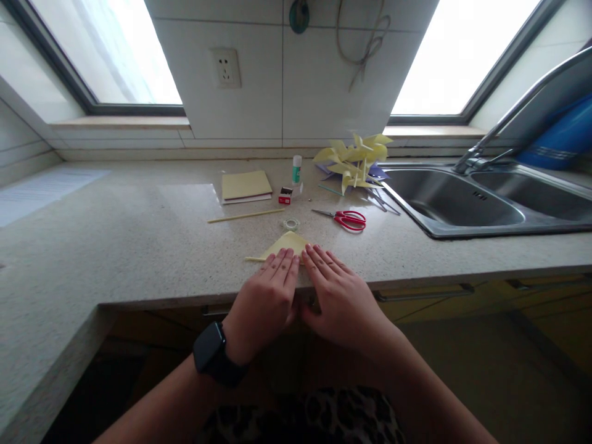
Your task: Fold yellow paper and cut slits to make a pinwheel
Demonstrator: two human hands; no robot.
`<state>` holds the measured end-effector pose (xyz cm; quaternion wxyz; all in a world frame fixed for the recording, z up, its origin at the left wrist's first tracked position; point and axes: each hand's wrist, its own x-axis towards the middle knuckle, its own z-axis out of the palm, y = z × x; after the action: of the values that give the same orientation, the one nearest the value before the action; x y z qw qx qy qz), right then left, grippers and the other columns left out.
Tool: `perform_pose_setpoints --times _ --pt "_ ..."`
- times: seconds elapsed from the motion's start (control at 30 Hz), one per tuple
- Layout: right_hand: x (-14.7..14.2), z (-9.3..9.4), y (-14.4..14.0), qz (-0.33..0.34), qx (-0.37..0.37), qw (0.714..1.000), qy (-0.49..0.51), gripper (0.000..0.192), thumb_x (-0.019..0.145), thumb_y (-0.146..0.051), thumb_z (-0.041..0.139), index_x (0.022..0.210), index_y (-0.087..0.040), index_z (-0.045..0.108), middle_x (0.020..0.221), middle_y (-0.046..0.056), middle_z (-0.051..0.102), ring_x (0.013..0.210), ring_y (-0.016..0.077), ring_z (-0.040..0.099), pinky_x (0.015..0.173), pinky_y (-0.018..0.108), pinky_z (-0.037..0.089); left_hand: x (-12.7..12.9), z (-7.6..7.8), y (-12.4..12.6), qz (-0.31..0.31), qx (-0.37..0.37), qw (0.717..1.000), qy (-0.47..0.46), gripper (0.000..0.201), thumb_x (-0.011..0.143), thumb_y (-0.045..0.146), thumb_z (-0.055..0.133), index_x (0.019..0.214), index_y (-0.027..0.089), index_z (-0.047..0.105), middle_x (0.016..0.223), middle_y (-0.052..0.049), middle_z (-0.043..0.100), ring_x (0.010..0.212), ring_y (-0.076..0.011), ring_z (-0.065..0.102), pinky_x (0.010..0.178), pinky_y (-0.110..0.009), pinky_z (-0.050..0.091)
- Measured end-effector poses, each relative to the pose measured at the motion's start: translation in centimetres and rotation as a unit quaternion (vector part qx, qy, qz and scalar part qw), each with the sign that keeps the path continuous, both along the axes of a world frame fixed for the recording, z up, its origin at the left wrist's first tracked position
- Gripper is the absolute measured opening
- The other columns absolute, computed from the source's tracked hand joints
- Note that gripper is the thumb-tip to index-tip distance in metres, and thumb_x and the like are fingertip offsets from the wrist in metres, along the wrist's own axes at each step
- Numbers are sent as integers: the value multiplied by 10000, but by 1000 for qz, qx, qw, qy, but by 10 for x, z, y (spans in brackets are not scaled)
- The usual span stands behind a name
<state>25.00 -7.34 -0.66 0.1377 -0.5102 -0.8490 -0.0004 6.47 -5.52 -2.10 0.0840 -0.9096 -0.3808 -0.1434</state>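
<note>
A yellow paper folded into a triangle (287, 243) lies on the speckled counter (139, 246) near its front edge. My left hand (268, 296), a black watch on its wrist, lies flat with its fingertips on the paper's near left part. Beside it, my right hand (337, 296) presses flat on the near right part. Both hands have their fingers straight and close together and hide the paper's near edge.
Behind the paper lie a small tape roll (291, 224), red scissors (346, 219), a thin yellow stick (245, 216), a stack of yellow sheets (246, 185), a glue stick (296, 169) and yellow pinwheels (356, 161). A steel sink (462, 203) with a tap (509, 111) is at right.
</note>
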Motion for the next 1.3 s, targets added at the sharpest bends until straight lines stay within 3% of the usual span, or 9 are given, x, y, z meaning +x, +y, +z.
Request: perform_pose_setpoints --times 0.53,0.8,0.87,1.0,1.17,1.3 --pt "3 5 24 2 -47 999 -26 1020 731 -410 641 1568 20 246 1641 226 165 1539 295 168 1260 446 183 1 10 25 -23 -49 998 20 927 765 352 614 1517 -72 275 1596 -317 290 1512 -369 266 1225 -499 262" --pt "6 5 26 7 -24 999 -20 1072 743 -491 678 1581 -8 217 1653 218 151 1545 309 140 1263 470 161 1 14 32 -29 -65 997 32 971 766 408 633 1511 -93 264 1598 -328 276 1518 -379 242 1231 -484 246" --pt "4 4 18 -3 7 1000 -8 995 752 -417 677 1577 -43 264 1661 189 180 1544 312 164 1264 479 159 1 15 33 -29 -71 997 30 950 776 402 636 1512 -80 277 1596 -319 293 1516 -373 250 1233 -481 242" --pt "-2 -4 0 -40 40 998 21 704 828 -308 583 1477 -63 465 1593 180 388 1478 315 357 1224 467 293 2 16 35 -36 -82 996 22 900 781 393 634 1493 -64 326 1582 -319 326 1509 -377 272 1235 -491 234" --pt "-7 -7 -2 -38 30 999 10 750 799 -295 577 1476 3 450 1564 217 417 1476 322 361 1229 466 288 3 13 30 -27 -70 997 12 904 781 348 618 1512 -60 280 1608 -318 262 1528 -395 188 1237 -542 202" --pt "-5 -2 4 -35 19 999 4 769 788 -314 583 1473 12 455 1550 224 433 1465 317 384 1234 442 283 5 10 15 -17 -36 999 9 801 826 231 568 1529 -26 284 1632 -287 229 1538 -365 171 1240 -507 228"
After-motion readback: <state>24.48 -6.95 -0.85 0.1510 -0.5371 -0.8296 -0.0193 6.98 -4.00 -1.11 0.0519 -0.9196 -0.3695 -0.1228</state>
